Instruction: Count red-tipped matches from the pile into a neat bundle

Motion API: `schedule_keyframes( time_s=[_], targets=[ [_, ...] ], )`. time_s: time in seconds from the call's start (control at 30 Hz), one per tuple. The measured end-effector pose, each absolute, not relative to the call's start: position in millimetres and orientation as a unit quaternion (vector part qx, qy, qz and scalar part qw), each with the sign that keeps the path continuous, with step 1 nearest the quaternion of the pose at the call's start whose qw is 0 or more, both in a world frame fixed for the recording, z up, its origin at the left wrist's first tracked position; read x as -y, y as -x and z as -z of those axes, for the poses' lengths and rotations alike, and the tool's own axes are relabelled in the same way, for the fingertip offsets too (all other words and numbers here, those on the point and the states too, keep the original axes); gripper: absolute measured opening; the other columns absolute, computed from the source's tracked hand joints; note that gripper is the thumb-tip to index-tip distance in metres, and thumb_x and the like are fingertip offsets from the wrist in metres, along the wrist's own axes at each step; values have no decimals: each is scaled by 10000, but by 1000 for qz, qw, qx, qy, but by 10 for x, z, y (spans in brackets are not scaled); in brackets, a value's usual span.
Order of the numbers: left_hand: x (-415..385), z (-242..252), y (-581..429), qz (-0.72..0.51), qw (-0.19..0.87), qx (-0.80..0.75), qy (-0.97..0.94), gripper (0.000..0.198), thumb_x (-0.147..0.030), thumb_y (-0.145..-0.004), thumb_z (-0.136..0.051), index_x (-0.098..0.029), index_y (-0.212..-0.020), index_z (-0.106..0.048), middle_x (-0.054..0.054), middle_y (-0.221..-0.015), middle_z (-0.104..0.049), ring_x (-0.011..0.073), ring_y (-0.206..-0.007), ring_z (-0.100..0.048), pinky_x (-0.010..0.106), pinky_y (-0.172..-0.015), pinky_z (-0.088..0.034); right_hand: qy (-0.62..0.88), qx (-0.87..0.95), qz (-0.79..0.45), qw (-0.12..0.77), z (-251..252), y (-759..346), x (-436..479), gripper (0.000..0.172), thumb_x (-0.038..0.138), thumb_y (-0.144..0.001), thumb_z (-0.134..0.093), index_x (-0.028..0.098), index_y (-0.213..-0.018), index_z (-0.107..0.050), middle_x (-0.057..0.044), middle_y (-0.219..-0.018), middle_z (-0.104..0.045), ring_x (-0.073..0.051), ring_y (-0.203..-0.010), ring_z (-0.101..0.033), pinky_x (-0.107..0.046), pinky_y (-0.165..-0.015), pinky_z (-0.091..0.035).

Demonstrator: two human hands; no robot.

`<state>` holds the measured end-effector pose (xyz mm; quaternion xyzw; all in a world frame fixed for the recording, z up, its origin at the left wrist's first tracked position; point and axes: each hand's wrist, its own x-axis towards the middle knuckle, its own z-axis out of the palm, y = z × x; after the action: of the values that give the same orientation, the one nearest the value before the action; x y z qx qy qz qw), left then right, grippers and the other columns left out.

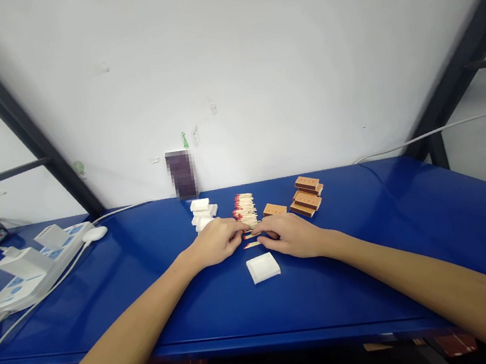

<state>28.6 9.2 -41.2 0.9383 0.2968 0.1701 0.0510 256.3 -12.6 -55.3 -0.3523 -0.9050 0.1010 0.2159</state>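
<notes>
one white tray (pixel 262 267), one match pile (pixel 245 208), two hands (pixel 215 242)

We note a glossy blue table (pixel 370 261). Matches (pixel 245 208): pale wood sticks, red heads. Matchbox sleeves (pixel 307 195): tan-orange tops, dark brown sides. Inner tray (pixel 263 267) and stacked trays (pixel 202 211): plain white. Power strip (pixel 26 270): white with light blue panels.

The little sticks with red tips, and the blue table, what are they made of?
The matches look like pale, matte wood with red-coated heads, going by their thin straight shape and light tan colour. The table seems to be painted metal: its smooth blue top is glossy and throws back light, though plastic cannot be ruled out.
</notes>
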Motion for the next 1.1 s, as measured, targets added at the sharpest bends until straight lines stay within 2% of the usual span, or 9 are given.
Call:
schedule_keyframes(
  time_s=[0.17, 0.43, 0.57, 0.67, 0.73, 0.83, 0.93, 1.0, 1.1],
  targets=[
    [-100, 426, -271, -167, 40, -288, -942, 348, -86, -882, -476, -202, -1106, -716, 22, -795, -656, 124, -648, -567, 236, -611, -399, 357, 901, -96, 228, 577, -2563, 116, 208, 222, -926, -529, 171, -1012, -711, -15, -718, -635, -136, -623, -527, -263, -626, -358],
    [-120, 447, -276, -159, 13, -289, -944, 296, -104, -886, -480, -187, -1036, -721, 21, -756, -649, 135, -658, -573, 253, -623, -395, 328, 907, -98, 245, 620, -2572, 98, 171, 198, -916, -517, 177, -875, -681, -11, -719, -640, -130, -627, -519, -256, -609, -355],
    [-81, 451, -302, -168, 11, -287, -943, 275, -123, -889, -466, -179, -971, -723, 22, -742, -651, 132, -639, -561, 246, -609, -391, 339, 902, -98, 249, 625, -2576, 100, 171, 206, -918, -519, 175, -938, -685, -5, -703, -637, -124, -603, -516, -257, -607, -359],
    [-115, 377, -250, -231, -9, -286, -930, 280, -163, -884, -466, -176, -983, -727, 25, -771, -683, 134, -654, -571, 253, -651, -413, 354, 898, -96, 243, 609, -2572, 107, 181, 210, -916, -521, 171, -956, -693, -10, -706, -639, -124, -603, -517, -258, -606, -358],
    [-242, 278, -115, -319, -16, -338, -885, 272, -218, -873, -483, -167, -980, -728, 26, -800, -706, 130, -645, -573, 251, -664, -426, 356, 898, -99, 238, 595, -2570, 113, 188, 208, -918, -514, 171, -935, -698, -17, -720, -643, -127, -613, -522, -260, -603, -355],
    [-609, 141, 261, -466, 3, -518, -717, 297, -310, -870, -474, -143, -919, -714, 25, -770, -695, 136, -648, -570, 234, -628, -419, 356, 899, -114, 229, 577, -2565, 120, 210, 208, -925, -498, 178, -929, -706, -19, -734, -645, -131, -630, -529, -261, -601, -354],
    [-1034, 146, 681, -430, 74, -654, -618, 371, -429, -869, -468, -138, -814, -691, 23, -683, -660, 142, -623, -558, 230, -596, -408, 352, 900, -123, 225, 570, -2560, 124, 217, 206, -926, -493, 180, -954, -706, -19, -749, -643, -137, -652, -536, -265, -617, -367],
    [-1251, 227, 868, -395, 98, -677, -613, 401, -507, -807, -561, -142, -674, -660, 23, -584, -622, 147, -560, -539, 242, -568, -403, 350, 900, -128, 226, 571, -2558, 124, 215, 200, -925, -493, 181, -965, -703, -20, -760, -644, -140, -666, -541, -267, -630, -376],
    [-1455, 357, 953, -360, 109, -695, -613, 482, -623, -755, -616, -165, -604, -629, 21, -545, -608, 143, -512, -519, 256, -551, -390, 351, 898, -133, 228, 575, -2560, 125, 213, 200, -926, -493, 187, -966, -702, -17, -762, -643, -138, -670, -545, -266, -637, -377]
  ],
)
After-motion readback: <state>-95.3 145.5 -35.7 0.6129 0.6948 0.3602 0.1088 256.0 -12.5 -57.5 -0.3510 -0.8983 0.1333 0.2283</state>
